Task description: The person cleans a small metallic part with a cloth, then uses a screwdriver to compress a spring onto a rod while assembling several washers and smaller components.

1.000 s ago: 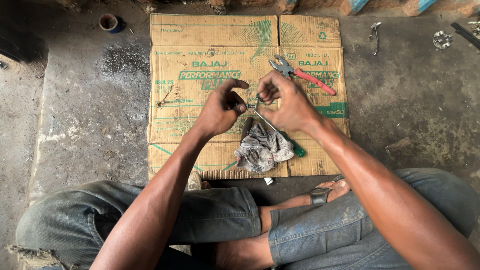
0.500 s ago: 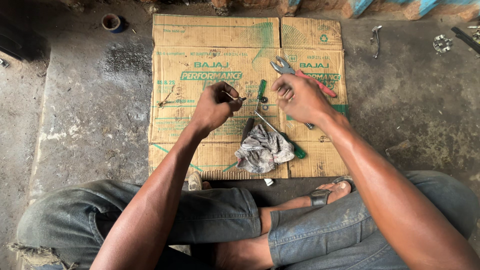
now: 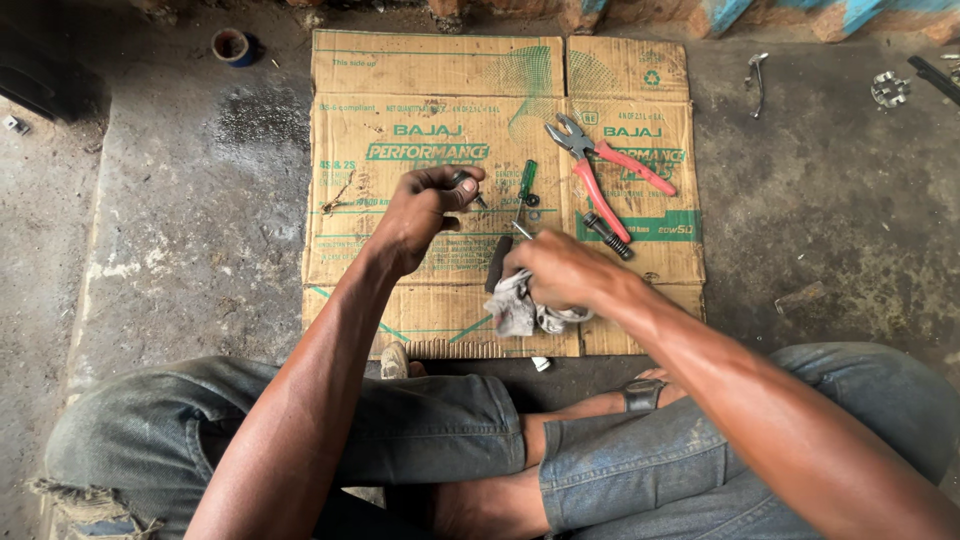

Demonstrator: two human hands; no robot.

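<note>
Since the earlier frame, the right hand [image 3: 565, 272] has been lowered from above the middle of the cardboard to the grey rag [image 3: 525, 310] near the sheet's near edge, while the left hand [image 3: 425, 210] has been kept raised over the cardboard's middle. A small dark metal part [image 3: 462, 181] is pinched between the left thumb and fingertips, with a thin stem seen projecting to the right. The right hand is laid on the crumpled rag, fingers curled over it; whether the cloth is fully gripped cannot be told. A thin metal rod [image 3: 522, 229] is seen just beyond the right knuckles, and a dark cylindrical piece [image 3: 497, 264] lies just left of that hand. The flattened cardboard sheet [image 3: 400, 110] is spread on the stained concrete floor [image 3: 180, 220]. Red-handled pliers [image 3: 600, 170] are laid on its right part, with a black bolt [image 3: 607, 236] just beside their near handle. A green-handled screwdriver [image 3: 527, 181] lies between the left hand and the pliers. A roll of tape [image 3: 231, 45] is set far left on the floor.
</note>
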